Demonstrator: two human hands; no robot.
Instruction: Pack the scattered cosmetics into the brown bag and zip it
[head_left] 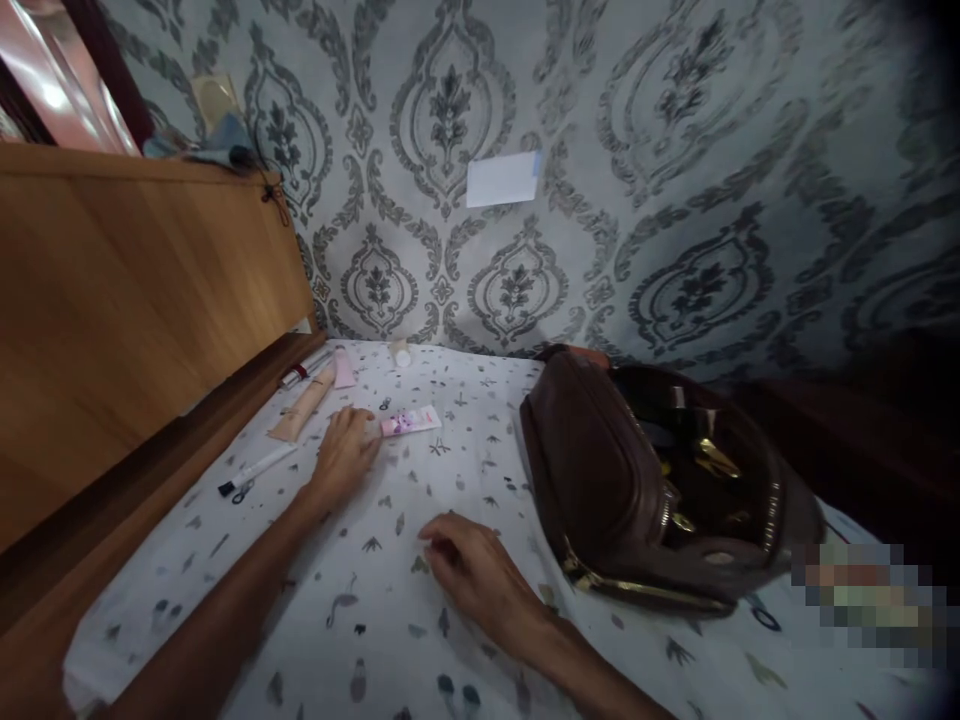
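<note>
My left hand (346, 445) reaches over the white patterned sheet (390, 590), its fingers bent and closed at the left end of a small pink-and-white squeeze tube (412, 421). The tube lies flat and points right. My right hand (474, 572) rests lower on the sheet, fingers loosely curled, thumb and forefinger apart, with nothing visible in it. Left of my left hand are a beige tube (302, 405), a pink tube (344, 367) and a slim clear tube with a black end (259, 470). A small cream-coloured container (402, 354) lies near the wall.
A dark brown zippered bag (592, 450) stands unzipped on the right, with gold-coloured items (716, 458) inside. A silvery item with a dark red band (304, 370) lies by the wooden panel (150, 290). The patterned wall (517, 280) closes off the back; a pixelated patch covers something right.
</note>
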